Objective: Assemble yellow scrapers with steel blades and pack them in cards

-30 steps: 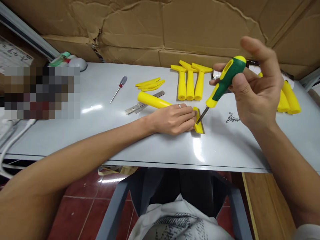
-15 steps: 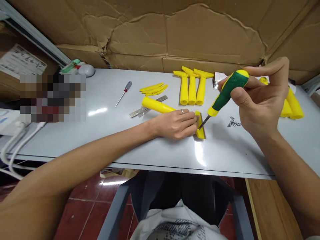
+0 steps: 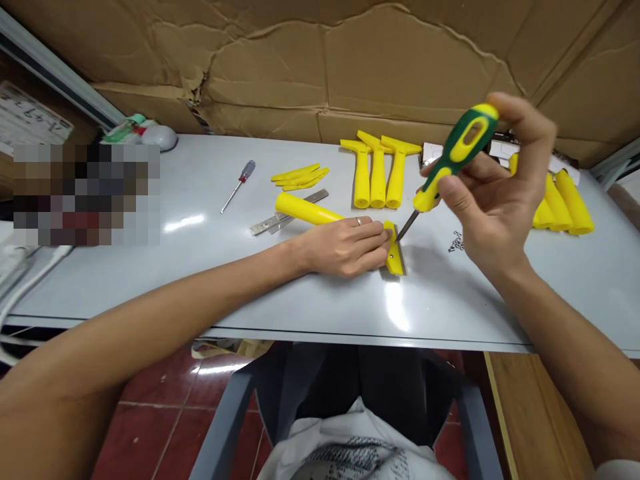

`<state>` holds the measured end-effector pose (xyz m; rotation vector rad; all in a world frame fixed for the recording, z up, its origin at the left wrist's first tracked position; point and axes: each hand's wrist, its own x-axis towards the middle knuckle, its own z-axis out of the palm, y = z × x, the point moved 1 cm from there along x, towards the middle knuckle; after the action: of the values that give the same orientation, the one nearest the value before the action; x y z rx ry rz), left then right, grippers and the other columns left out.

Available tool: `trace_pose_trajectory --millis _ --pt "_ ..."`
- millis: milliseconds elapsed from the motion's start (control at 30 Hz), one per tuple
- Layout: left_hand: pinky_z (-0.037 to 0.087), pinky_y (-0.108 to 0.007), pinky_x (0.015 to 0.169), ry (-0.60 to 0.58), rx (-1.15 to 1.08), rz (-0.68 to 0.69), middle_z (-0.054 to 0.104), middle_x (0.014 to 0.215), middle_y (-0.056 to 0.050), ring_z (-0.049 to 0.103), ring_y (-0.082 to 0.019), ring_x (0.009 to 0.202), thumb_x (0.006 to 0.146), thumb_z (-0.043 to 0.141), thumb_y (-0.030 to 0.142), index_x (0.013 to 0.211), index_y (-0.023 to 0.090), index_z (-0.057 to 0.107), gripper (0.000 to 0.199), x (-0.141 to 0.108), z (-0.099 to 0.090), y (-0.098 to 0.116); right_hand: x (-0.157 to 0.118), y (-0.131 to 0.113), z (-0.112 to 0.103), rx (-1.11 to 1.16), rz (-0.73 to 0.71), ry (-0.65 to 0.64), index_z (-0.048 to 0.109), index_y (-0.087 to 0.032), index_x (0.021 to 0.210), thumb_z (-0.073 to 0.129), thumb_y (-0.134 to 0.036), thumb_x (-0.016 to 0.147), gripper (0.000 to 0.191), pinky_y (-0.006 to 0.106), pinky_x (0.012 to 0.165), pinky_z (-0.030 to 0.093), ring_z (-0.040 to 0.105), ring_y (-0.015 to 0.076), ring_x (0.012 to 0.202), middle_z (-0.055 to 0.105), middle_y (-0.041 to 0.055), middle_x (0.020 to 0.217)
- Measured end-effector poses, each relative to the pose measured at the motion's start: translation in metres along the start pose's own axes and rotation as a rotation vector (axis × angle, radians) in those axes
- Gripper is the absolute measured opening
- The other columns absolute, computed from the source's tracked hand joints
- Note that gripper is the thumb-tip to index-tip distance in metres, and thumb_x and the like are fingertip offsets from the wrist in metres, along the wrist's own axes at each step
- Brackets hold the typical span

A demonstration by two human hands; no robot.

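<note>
As the left hand (image 3: 347, 248) pins the yellow scraper (image 3: 396, 265), likely light, stiff, slick, best held round its handle (image 3: 307, 209), the right hand (image 3: 495, 217) grips the green screwdriver (image 3: 451, 159)!

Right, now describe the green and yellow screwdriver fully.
The screwdriver has a green handle with yellow ends and a yellow oval, apparently plastic or rubber, and a dark, metal-looking shaft. It slants tip down in the right hand, thumb on the handle, a finger at its butt. The tip meets the yellow scraper's head; whether it touches a screw is unclear.
</note>
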<state>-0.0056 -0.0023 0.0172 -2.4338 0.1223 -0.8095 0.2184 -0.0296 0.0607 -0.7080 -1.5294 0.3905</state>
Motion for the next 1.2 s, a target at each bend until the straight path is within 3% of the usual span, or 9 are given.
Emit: trace_pose_trajectory --millis 133,200,300,467,567,733,967,1100,1200 --pt "0.064 -0.032 0.078 -0.021 -0.019 0.028 0.081 0.107 -0.015 0.076 -0.020 0.091 0.107 0.059 0.019 0.093 0.013 0.069 0.018 -0.001 -0.002 0.001 0.008 0.009 -0.012 0.018 -0.087 0.120 0.062 -0.046 0.137 0.082 -0.054 0.086 0.056 0.041 0.090 0.068 0.074 0.0175 0.095 0.046 -0.0031 0.155" --pt "0.066 -0.034 0.081 -0.046 -0.030 0.021 0.081 0.110 -0.015 0.077 -0.020 0.095 0.107 0.056 0.015 0.096 0.014 0.069 0.017 -0.001 -0.004 0.002 0.009 0.011 -0.016 0.030 0.014 0.140 0.061 -0.043 0.133 0.083 -0.049 0.084 0.054 0.032 0.073 0.066 0.075 0.0172 0.095 0.052 -0.0009 0.149" --pt "0.068 -0.036 0.084 -0.054 -0.047 0.018 0.081 0.112 -0.017 0.078 -0.022 0.099 0.107 0.052 0.010 0.102 0.012 0.070 0.019 0.000 -0.009 0.003 0.008 0.009 -0.017 0.048 0.303 0.112 0.058 -0.041 0.131 0.078 -0.032 0.086 0.050 0.023 0.046 0.049 0.070 0.0150 0.081 0.065 0.0016 0.122" --pt "0.070 -0.040 0.089 -0.005 0.025 -0.018 0.079 0.121 -0.021 0.078 -0.026 0.107 0.102 0.061 0.007 0.110 0.008 0.069 0.011 -0.001 -0.017 0.001 0.003 0.004 -0.014 0.024 0.891 -0.196 0.072 -0.023 0.097 0.067 -0.026 0.091 0.009 0.023 0.040 0.032 0.051 0.0081 0.050 0.064 0.0022 0.086" --pt "0.071 -0.043 0.090 0.085 0.009 -0.087 0.077 0.126 -0.023 0.077 -0.030 0.114 0.097 0.069 0.006 0.115 0.007 0.068 0.018 -0.008 -0.014 -0.002 0.001 0.004 -0.013 0.072 0.993 -0.387 0.071 -0.020 0.082 0.075 -0.040 0.091 0.023 0.023 0.044 0.035 0.053 0.0098 0.052 0.057 0.0007 0.071" --pt "0.072 -0.046 0.093 0.136 -0.023 -0.157 0.075 0.135 -0.018 0.075 -0.030 0.122 0.095 0.072 0.005 0.113 0.014 0.069 0.020 -0.017 -0.006 -0.002 -0.004 0.000 -0.010 0.063 0.961 -0.572 0.068 -0.019 0.076 0.085 -0.061 0.082 0.046 0.024 0.050 0.031 0.044 0.0089 0.056 0.050 -0.0021 0.060" --pt "0.073 -0.044 0.090 0.097 0.003 -0.149 0.076 0.133 -0.017 0.077 -0.028 0.119 0.098 0.070 0.009 0.116 0.015 0.068 0.019 -0.019 -0.005 0.001 -0.013 -0.002 -0.004 -0.035 0.921 -0.539 0.067 -0.020 0.079 0.076 -0.066 0.090 0.048 0.026 0.050 0.024 0.038 0.0081 0.053 0.049 -0.0033 0.058" --pt "0.073 -0.041 0.090 0.058 0.032 -0.135 0.079 0.126 -0.014 0.078 -0.024 0.112 0.102 0.067 0.011 0.111 0.015 0.068 0.010 -0.011 -0.012 0.003 -0.007 0.004 -0.011 -0.220 0.812 -0.355 0.075 -0.021 0.083 0.077 -0.056 0.092 0.036 0.025 0.045 0.026 0.042 0.0087 0.049 0.055 -0.0012 0.059" --pt "0.071 -0.041 0.091 0.029 -0.023 -0.115 0.079 0.122 -0.019 0.078 -0.026 0.109 0.102 0.063 0.009 0.110 0.008 0.068 0.009 -0.002 -0.018 0.005 0.004 0.009 -0.021 -0.163 0.665 -0.106 0.081 -0.024 0.101 0.074 -0.033 0.093 0.014 0.025 0.047 0.038 0.062 0.0124 0.061 0.071 0.0041 0.090"
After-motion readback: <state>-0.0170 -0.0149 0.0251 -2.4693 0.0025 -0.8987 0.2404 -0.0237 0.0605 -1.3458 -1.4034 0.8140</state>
